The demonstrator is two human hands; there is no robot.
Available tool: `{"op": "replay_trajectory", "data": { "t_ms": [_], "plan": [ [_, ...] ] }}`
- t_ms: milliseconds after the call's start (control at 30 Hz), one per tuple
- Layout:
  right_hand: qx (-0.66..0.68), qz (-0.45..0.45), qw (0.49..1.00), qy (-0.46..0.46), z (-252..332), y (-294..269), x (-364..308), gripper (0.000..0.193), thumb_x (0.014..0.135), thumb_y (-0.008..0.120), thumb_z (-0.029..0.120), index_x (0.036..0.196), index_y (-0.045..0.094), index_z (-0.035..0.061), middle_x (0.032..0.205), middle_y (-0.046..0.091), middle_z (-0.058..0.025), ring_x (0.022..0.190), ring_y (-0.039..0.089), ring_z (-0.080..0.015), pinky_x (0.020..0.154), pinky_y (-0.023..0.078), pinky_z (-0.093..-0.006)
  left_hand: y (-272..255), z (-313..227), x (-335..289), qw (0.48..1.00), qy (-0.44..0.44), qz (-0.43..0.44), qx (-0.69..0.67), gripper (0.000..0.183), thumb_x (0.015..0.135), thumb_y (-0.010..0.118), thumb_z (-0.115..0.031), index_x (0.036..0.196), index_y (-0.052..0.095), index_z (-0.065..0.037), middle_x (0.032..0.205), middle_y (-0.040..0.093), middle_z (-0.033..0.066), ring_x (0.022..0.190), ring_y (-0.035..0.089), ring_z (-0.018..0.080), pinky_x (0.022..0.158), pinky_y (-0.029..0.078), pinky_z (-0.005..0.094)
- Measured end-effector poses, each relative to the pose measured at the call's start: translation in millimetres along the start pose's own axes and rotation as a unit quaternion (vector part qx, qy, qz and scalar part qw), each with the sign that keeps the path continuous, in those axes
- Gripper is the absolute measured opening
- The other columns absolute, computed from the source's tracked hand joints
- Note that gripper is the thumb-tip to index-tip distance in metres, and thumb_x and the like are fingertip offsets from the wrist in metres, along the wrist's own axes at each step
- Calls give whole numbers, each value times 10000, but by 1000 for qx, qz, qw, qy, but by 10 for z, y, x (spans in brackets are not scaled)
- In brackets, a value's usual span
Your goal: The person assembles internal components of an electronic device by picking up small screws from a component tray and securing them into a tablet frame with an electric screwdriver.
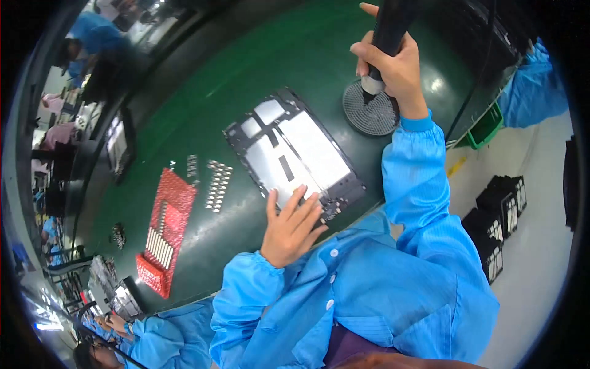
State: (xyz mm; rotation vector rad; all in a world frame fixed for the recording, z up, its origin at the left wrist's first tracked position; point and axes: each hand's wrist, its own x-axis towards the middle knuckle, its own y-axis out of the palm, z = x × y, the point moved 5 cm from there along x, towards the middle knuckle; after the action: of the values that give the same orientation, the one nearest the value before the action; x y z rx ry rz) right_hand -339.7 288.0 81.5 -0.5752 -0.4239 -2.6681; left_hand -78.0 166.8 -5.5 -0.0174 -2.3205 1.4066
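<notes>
My right hand (396, 64) grips a black electric screwdriver (388, 31) held upright. Its tip points down at a round grey ribbed disc (376, 115), a dish of small pits by its look; whether a screw sits on the tip is too small to see. In front of me lies a flat black-framed device housing (319, 147) with silver-white panels, tilted on the table. My left hand (294, 230) rests on its near edge, fingers spread and stretched out, holding nothing.
Left of the housing, small metal parts (218, 186) lie in rows. Beyond them is red bubble wrap (175, 203) with silver strips (160, 249). A green bin (485, 127) stands off the table's right side, with stacked black parts (495, 224) on the floor. A co-worker (163, 341) sits at lower left.
</notes>
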Motion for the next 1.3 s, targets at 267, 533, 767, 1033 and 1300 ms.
{"op": "replay_trajectory", "data": {
  "t_ms": [267, 533, 767, 1033, 1300],
  "plan": [
    [-46, -30, 998, -37, -211, -161, -164, 382, 725, 740, 16, 1028, 513, -33, 635, 581, -57, 487, 556, -132, 467, 453, -248, 53, 90, 271, 999, -13, 14, -46, 518, 632, 765, -68, 1113, 579, -24, 1240, 548, 130, 1255, 424, 340, 1029, 192, 584],
    [-81, -30, 994, -67, -122, -188, -126, 349, 739, 718, 4, 1026, 521, -26, 605, 574, -53, 479, 549, -127, 465, 438, -240, -17, 239, 410, 1000, -1, 8, -29, 487, 622, 771, -96, 1076, 604, -31, 1220, 564, 138, 1222, 464, 324, 1014, 245, 554],
    [-74, -117, 981, -136, -52, -687, -67, 331, 753, 706, -6, 1036, 534, -21, 616, 581, -48, 482, 545, -114, 463, 436, -225, -88, 258, 424, 1000, -19, 7, -14, 458, 608, 773, -124, 1027, 624, -17, 1183, 585, 159, 1195, 490, 328, 1007, 290, 521],
    [-236, -188, 944, -137, -193, -1015, 28, 336, 729, 756, 53, 990, 549, 11, 638, 585, -5, 508, 537, -67, 459, 431, -206, 31, 36, 1361, 996, 75, 44, 7, 542, 629, 771, -232, 1090, 595, -8, 1278, 488, 199, 1245, 401, 390, 996, 303, 551],
    [-258, -243, 922, -158, -294, -1144, 24, 299, 690, 779, 155, 862, 564, 39, 689, 627, -33, 598, 594, -113, 560, 471, -262, 778, 82, 2317, 988, 91, 109, 63, 959, 559, 761, -395, 1339, 352, -17, 1342, 354, 235, 1244, 334, 397, 1000, 288, 501]
  ]
}}
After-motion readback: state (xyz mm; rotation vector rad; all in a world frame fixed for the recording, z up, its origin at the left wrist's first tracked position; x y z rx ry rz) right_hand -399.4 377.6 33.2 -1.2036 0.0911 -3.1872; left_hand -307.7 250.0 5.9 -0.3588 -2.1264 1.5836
